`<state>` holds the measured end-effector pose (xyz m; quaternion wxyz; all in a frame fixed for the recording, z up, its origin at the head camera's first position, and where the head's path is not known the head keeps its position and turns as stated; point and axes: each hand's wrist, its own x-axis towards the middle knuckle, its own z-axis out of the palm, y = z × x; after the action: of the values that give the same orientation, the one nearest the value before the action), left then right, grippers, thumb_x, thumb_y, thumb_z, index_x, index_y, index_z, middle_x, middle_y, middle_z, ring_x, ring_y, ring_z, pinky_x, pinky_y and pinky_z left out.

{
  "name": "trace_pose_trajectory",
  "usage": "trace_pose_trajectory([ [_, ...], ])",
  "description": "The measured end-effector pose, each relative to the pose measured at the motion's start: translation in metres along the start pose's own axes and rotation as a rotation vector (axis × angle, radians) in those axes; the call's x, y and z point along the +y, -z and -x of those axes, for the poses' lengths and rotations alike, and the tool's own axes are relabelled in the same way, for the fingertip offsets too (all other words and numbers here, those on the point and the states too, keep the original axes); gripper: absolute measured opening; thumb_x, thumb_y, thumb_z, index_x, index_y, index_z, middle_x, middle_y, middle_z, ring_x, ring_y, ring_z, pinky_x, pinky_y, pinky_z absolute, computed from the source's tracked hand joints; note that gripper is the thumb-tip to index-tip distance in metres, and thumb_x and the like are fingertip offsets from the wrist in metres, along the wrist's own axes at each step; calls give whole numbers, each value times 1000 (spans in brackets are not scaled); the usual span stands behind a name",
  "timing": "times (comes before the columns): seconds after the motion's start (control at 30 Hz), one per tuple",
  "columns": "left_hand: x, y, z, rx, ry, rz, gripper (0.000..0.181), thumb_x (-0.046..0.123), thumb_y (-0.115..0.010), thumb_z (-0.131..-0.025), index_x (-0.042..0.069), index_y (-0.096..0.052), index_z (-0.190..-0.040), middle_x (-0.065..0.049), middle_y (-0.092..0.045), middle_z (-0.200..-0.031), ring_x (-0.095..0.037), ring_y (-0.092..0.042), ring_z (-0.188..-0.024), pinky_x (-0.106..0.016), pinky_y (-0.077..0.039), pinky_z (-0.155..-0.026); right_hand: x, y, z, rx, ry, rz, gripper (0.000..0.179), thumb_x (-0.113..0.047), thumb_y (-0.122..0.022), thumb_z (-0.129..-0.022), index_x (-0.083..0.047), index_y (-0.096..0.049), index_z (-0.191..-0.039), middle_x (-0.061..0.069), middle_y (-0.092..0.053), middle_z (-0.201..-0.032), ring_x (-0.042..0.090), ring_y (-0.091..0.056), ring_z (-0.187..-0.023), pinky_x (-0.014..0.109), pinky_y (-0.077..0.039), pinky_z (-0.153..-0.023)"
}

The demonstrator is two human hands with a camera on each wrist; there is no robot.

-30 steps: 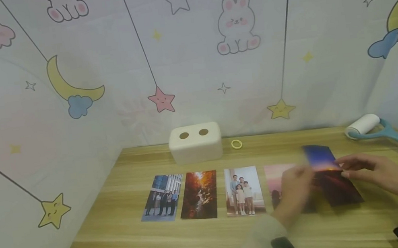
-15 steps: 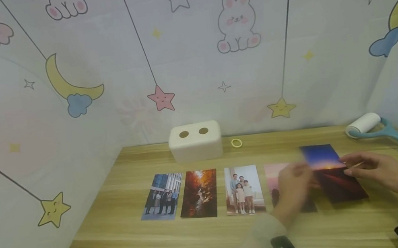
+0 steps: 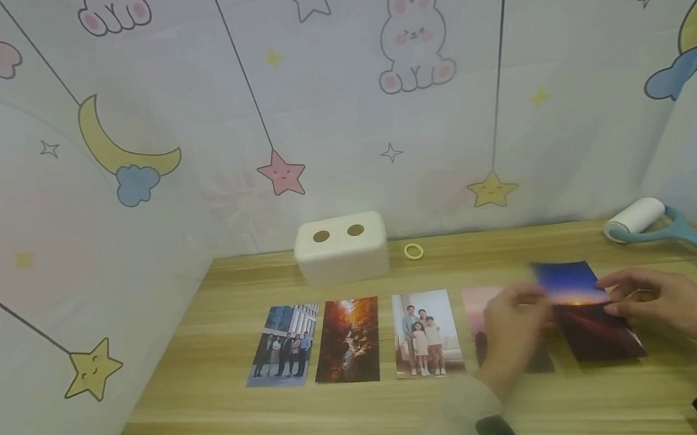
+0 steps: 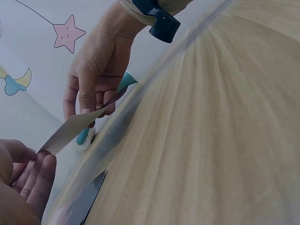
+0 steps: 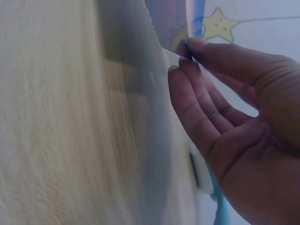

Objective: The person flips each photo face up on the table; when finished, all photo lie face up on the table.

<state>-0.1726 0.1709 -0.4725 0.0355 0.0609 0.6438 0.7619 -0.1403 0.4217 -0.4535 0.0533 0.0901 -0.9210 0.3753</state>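
Note:
A sunset photo (image 3: pixel 583 324), blue above and dark below, is held above the table's right side. My left hand (image 3: pixel 515 324) pinches its left edge between thumb and fingers; it looks blurred in the head view. At the opposite edge, my right hand (image 3: pixel 666 297) grips the photo with thumb and fingertips, as the right wrist view also shows. Seen from the left wrist, the photo's pale back (image 4: pixel 70 131) bends slightly between both hands. A pink-sky photo (image 3: pixel 479 303) lies beneath the left hand, partly hidden by it.
Left of the hands lie a family photo (image 3: pixel 426 337), an autumn stream photo (image 3: pixel 347 342) and an office group photo (image 3: pixel 283 345) in a row. Behind stand a white box (image 3: pixel 343 257) with two holes and a small yellow ring (image 3: pixel 414 252). A lint roller (image 3: pixel 675 229) rests at back right.
The sunset photo has shifted and tilted slightly between the hands, its top edge now a little nearer to me. Both hands keep their hold; the other photos stay where they were.

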Motion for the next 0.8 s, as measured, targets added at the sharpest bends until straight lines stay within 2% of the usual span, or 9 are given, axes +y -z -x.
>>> trace_pose_trajectory([
  [0.17, -3, 1, -1, -35, -2, -76, 22, -5, -81, -85, 15, -80, -95, 11, -73, -77, -3, -67, -61, -21, -56, -56, 1, -1, 1, -14, -11, 2, 36, -12, -82, -94, 1, -69, -125, 4, -72, -99, -2, -67, -88, 24, -56, -67],
  [0.43, -5, -1, -2, -90, -3, -260, 34, -9, -85, -80, 14, -80, -104, 12, -73, -80, 2, -66, -70, -16, -56, -66, 7, -3, 0, -43, 9, -85, 33, -1, -79, -93, 6, -65, -123, -5, -69, -93, 8, -70, -77, 30, -59, -60],
  [0.8, -2, -1, -1, -111, 15, -322, 41, -12, -87, -77, 11, -78, -110, 7, -75, -85, 2, -67, -72, -16, -56, -65, 13, -6, -1, -56, 22, -67, 30, 4, -80, -89, 5, -66, -116, -10, -68, -88, 5, -67, -73, 28, -57, -58],
])
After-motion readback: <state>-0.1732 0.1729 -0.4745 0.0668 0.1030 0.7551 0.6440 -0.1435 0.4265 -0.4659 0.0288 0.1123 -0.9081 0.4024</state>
